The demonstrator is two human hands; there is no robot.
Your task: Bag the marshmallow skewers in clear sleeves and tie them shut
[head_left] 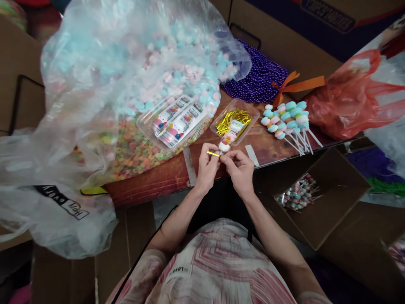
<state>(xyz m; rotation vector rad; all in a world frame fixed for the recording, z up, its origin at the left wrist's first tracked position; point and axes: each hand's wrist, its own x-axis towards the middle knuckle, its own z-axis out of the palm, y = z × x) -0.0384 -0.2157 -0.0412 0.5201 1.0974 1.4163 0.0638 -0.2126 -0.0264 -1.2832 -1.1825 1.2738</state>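
My left hand (207,166) and my right hand (239,169) meet at the front edge of a wooden table (164,177). Both are pinched closed on the lower end of a wrapped candy skewer (229,135) that points away from me. A gold twist tie (213,153) sticks out left from my left fingertips. Just behind the skewer lies a clear tray of gold twist ties (232,118).
A big clear bag of pastel candies (133,63) fills the left. Nearby are a clear tray of printed labels (175,120), purple bead strings (259,76), a pile of finished skewers (289,118), a red plastic bag (351,97) and a cardboard box of wrapped skewers (316,198).
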